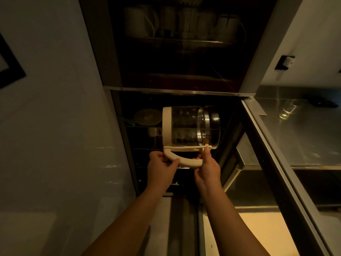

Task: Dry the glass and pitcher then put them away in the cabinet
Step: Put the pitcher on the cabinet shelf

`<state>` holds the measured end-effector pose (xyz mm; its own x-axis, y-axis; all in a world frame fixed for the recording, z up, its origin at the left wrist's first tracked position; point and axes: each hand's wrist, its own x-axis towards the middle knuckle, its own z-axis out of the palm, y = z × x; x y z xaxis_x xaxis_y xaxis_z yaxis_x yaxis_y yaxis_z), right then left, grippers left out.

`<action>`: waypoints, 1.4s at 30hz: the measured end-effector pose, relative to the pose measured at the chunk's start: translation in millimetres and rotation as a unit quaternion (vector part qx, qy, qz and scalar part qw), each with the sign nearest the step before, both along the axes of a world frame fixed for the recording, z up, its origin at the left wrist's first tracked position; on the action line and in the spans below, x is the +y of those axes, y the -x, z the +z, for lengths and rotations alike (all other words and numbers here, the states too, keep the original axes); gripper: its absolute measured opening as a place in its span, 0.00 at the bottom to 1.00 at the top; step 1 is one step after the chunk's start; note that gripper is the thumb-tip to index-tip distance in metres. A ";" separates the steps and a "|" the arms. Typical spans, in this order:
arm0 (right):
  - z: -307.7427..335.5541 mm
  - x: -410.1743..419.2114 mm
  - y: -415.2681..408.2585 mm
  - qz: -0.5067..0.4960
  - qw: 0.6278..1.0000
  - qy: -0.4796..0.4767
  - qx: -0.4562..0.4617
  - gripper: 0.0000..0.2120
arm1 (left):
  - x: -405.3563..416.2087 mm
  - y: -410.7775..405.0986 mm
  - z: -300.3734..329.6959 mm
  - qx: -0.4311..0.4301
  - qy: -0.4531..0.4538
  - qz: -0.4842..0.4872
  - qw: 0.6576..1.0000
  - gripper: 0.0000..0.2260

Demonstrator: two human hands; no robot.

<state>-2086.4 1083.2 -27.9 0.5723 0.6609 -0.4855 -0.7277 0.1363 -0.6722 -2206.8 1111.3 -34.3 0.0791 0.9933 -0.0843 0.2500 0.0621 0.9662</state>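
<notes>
A clear glass pitcher (pixel 190 126) with a cream rim and cream handle lies on its side in front of the dark open cabinet (pixel 177 111). Both hands hold it by the handle, which points down toward me. My left hand (pixel 162 167) grips the left end of the handle, thumb over it. My right hand (pixel 207 167) grips the right end, with fingers reaching up to the pitcher's band. A glass (pixel 287 112) shows faintly on the steel counter at right.
The upper cabinet shelf holds several pale mugs and pots (pixel 142 21). A round lid or plate (pixel 147 117) and a small cup (pixel 154 131) sit behind the pitcher. A white wall (pixel 55 126) lies left; a steel counter (pixel 304 137) lies right.
</notes>
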 end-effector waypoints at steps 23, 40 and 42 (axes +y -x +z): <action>-18.7 -5.9 -4.2 0.055 0.885 0.147 -0.439 0.15 | 21.0 -29.8 30.9 -0.173 0.079 -0.104 0.976 0.18; -27.0 20.1 -7.6 0.165 0.785 0.079 -0.592 0.21 | 46.1 -70.9 30.9 0.063 -0.078 -0.128 0.987 0.08; -28.1 22.6 -12.4 0.170 0.784 0.076 -0.593 0.21 | 51.8 -73.4 28.8 0.057 -0.075 -0.126 0.988 0.08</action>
<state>-2074.1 1105.9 -56.1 0.4842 0.8589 0.1671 0.4437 -0.0764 -0.8929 -2133.3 1163.1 -5.5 0.3236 0.9454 0.0395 0.3467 -0.1573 0.9247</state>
